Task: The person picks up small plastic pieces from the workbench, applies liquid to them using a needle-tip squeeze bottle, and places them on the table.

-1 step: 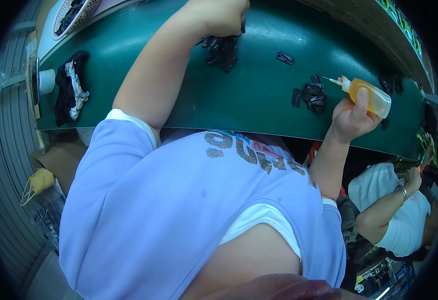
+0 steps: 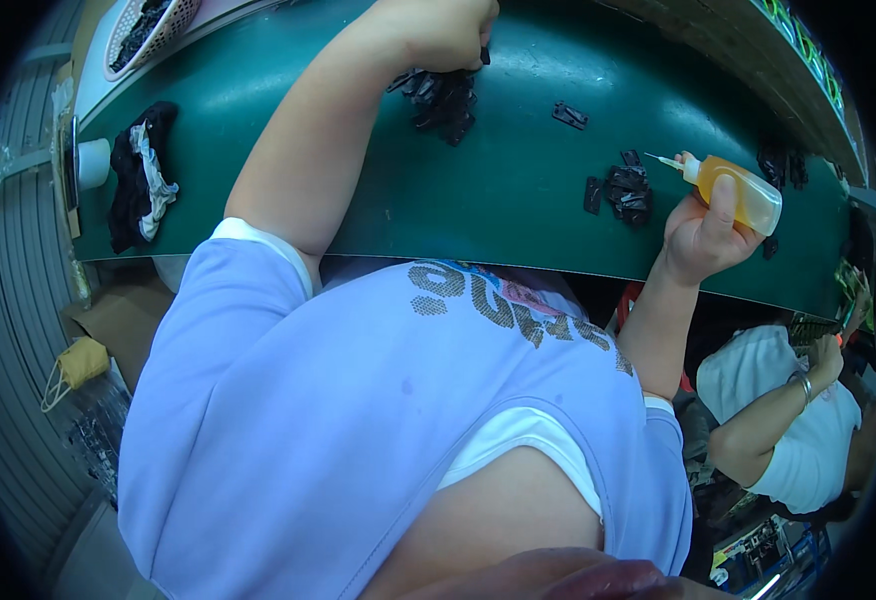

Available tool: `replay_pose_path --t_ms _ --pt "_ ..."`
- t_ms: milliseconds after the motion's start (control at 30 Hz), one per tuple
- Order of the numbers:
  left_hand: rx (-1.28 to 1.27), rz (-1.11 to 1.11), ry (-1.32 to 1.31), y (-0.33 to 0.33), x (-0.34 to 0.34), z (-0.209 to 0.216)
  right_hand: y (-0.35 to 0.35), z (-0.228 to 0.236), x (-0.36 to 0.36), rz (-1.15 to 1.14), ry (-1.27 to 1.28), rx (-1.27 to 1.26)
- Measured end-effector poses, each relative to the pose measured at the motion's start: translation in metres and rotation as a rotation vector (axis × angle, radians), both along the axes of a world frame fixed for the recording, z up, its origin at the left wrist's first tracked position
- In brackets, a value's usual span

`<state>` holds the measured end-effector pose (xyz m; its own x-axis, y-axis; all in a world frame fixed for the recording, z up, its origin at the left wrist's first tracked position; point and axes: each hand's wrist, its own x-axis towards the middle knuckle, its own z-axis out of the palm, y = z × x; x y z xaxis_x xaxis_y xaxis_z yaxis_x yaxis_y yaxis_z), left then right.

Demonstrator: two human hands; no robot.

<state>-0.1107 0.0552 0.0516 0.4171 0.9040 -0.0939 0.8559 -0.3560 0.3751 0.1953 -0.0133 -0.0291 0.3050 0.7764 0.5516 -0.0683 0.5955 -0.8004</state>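
Note:
My left hand [image 2: 450,34] reaches to the far side of the bench, partly cut off by the picture's upper edge. Its fingers are closed, and a small black piece [image 2: 485,57] shows at their tips. Just below that hand lies a heap of flat black pieces [image 2: 445,105]. My right hand [image 2: 703,238] is wrapped round a clear squeeze bottle [image 2: 743,195] of amber liquid, tilted so its thin needle tip points left. Near the needle lies a smaller pile of black pieces [image 2: 629,194]. Farther back, a slotted black piece [image 2: 570,116] lies by itself.
The green bench top [image 2: 528,200] carries a black and white cloth [image 2: 143,175] and a white roll [image 2: 94,163] at left. A pink basket [image 2: 165,38] holds black items. More black pieces [image 2: 776,165] lie right of the bottle. A co-worker [image 2: 783,420] sits at right.

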Motion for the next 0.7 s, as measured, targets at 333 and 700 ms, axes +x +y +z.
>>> replay_pose_path --t_ms 333,700 --pt "-0.240 -0.046 -0.421 -0.009 0.037 -0.001 -0.001 0.003 -0.009 -0.021 -0.018 0.027" --pt "-0.355 -0.033 -0.835 -0.027 0.073 -0.046 -0.002 0.003 -0.010 0.017 -0.014 0.029"
